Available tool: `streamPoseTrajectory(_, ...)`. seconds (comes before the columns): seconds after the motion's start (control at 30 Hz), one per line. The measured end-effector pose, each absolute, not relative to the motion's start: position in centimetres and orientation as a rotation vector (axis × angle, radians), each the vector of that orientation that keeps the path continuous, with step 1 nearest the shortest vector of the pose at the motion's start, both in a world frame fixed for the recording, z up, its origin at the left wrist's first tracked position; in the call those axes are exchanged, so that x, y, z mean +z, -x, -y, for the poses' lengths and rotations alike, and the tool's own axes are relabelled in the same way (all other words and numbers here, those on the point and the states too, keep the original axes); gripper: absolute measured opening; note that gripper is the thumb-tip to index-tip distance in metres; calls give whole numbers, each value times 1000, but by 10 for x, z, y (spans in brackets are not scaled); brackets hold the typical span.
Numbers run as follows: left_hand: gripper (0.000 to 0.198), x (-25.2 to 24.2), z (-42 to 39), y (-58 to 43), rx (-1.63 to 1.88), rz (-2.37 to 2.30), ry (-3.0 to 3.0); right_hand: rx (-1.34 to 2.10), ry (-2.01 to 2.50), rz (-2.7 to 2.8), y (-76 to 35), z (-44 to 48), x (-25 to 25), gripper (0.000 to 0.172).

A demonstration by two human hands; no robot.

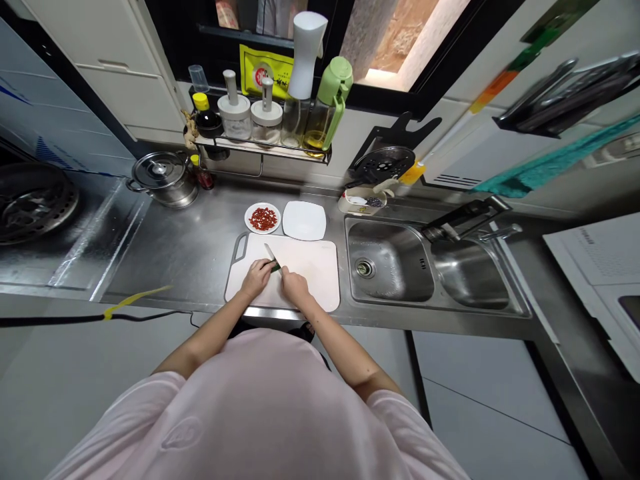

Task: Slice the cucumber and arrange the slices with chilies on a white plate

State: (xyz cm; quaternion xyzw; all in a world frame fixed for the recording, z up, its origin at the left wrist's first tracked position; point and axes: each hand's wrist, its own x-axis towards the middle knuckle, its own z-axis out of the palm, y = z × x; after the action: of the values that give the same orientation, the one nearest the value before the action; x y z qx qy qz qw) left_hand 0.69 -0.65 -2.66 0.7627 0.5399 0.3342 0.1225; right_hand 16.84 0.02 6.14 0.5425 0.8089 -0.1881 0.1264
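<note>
On the white cutting board (313,273) my left hand (257,277) presses down a small dark green vegetable (275,267), its fingers closed over it. Most of that piece is hidden, so its exact kind does not show. Wrapped around a knife's handle, my right hand (295,287) sits just to the right. The knife's blade (270,251) points up and left, across the green piece and close to the left fingertips. Beyond the board stand a white plate of chopped red pieces (263,219) and a white squarish plate (304,221).
To the right is a double steel sink (390,263) with a faucet (467,220). A lidded steel pot (164,179) and a stove burner (33,203) are on the left. Bottles and jars fill a wall rack (265,148). A black cable (130,318) crosses the counter's front.
</note>
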Motion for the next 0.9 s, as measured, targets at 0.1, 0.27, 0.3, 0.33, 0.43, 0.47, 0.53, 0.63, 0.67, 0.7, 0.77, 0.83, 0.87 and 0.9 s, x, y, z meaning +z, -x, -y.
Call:
streamPoseTrajectory(0.1, 34, -27, 7, -7, 974, -1587, -2226, -548, -1581, -2341, -179, 12, 62, 26)
streamPoseTrajectory(0.27, 34, -27, 7, -7, 990, -1585, -2219, -576, -1558, -2296, -195, 28, 64, 24)
streamPoseTrajectory(0.3, 34, -27, 7, -8, 993, -1584, -2216, -581, -1552, -2294, -196, 29, 64, 24)
streamPoseTrajectory(0.33, 34, -27, 7, -8, 992, -1582, -2213, -585, -1547, -2295, -196, 29, 63, 24)
streamPoseTrajectory(0.43, 33, -27, 6, -8, 982, -1583, -2206, -594, -1529, -2319, -195, 26, 61, 23)
streamPoseTrajectory(0.47, 33, -27, 6, -8, 975, -1584, -2206, -598, -1523, -2328, -194, 25, 59, 24)
streamPoseTrajectory(0.53, 33, -27, 6, -8, 968, -1584, -2207, -603, -1518, -2339, -193, 22, 57, 25)
streamPoseTrajectory(0.63, 33, -28, 6, -8, 979, -1583, -2205, -589, -1522, -2347, -190, 19, 52, 25)
streamPoseTrajectory(0.67, 33, -29, 7, -8, 983, -1583, -2204, -580, -1523, -2353, -189, 18, 51, 25)
streamPoseTrajectory(0.7, 33, -29, 7, -8, 987, -1583, -2204, -573, -1523, -2358, -188, 17, 49, 24)
streamPoseTrajectory(0.77, 33, -29, 7, -8, 988, -1584, -2206, -559, -1525, -2365, -185, 14, 45, 24)
streamPoseTrajectory(0.83, 34, -29, 7, -8, 985, -1585, -2207, -544, -1531, -2373, -183, 11, 42, 25)
streamPoseTrajectory(0.87, 34, -30, 7, -8, 984, -1586, -2207, -535, -1537, -2378, -181, 9, 41, 25)
streamPoseTrajectory(0.9, 34, -30, 7, -8, 985, -1587, -2207, -528, -1541, -2383, -180, 8, 41, 26)
